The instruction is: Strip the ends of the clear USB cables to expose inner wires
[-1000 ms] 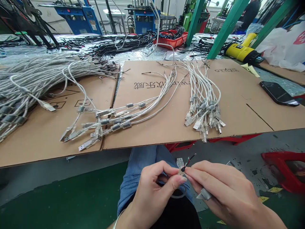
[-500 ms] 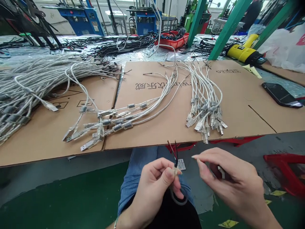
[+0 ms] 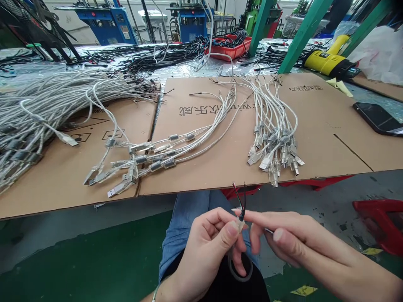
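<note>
My left hand (image 3: 210, 247) is closed, pinching a pale grey cable (image 3: 242, 224) near its stripped end between thumb and forefinger. Thin bare-ended wires (image 3: 242, 201), red and dark ones among them, fan upward from the cable's cut jacket. Below the fingers a grey loop (image 3: 241, 279) hangs in front of my lap. My right hand (image 3: 292, 235) reaches in from the right, its forefinger stretched out to the base of the wires. A sliver of a small metal tool (image 3: 269, 230) shows among its curled fingers; most of it is hidden.
Cardboard (image 3: 189, 180) covers the table's front. On it lie a large cable bundle (image 3: 63, 100), several USB cables (image 3: 170, 155) and another USB bunch (image 3: 273, 142). A phone (image 3: 378, 117), a yellow heat gun (image 3: 329, 61) and a red tray (image 3: 231, 52) lie farther back. Green posts (image 3: 304, 35) rise behind.
My right hand has moved left to the wires, and its forefinger has straightened out from a pinch. My left hand with the cable has shifted slightly to the right in the view.
</note>
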A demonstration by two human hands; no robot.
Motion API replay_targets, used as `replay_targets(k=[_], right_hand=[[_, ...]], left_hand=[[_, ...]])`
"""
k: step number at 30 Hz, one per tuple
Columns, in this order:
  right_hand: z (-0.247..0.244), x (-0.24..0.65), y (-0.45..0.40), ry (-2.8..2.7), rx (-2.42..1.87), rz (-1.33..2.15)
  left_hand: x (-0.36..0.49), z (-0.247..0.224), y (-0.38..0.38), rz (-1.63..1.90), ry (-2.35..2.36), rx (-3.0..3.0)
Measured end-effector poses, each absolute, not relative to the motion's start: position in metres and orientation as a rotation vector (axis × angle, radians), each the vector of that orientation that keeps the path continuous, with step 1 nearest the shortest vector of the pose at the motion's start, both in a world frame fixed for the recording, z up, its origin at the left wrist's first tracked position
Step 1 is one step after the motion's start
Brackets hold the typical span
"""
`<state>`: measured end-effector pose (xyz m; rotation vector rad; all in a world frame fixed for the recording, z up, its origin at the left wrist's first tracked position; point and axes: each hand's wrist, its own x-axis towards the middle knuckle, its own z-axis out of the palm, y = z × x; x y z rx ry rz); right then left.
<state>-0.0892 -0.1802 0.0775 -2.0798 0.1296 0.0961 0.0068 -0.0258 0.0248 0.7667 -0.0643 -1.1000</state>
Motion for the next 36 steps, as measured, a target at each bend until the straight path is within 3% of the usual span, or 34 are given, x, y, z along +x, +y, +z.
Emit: replay_targets(k=[6,16,36], right_hand=[[0.087,-0.076,-0.172,-0.052,-2.249,0.045],[0.083,-0.076,-0.164,0.093,-2.366,-0.087],[0.085,-0.079,-0.174,-0.079,-2.345,0.121]], left_hand=[[0.007,0.027,-0.025,-1.041,-0.06,0.906],[0.009,0.035,-0.027,-1.023,-0.05,0.98],[0.01,0.034,-0.024,-1.077,-0.124,1.115]])
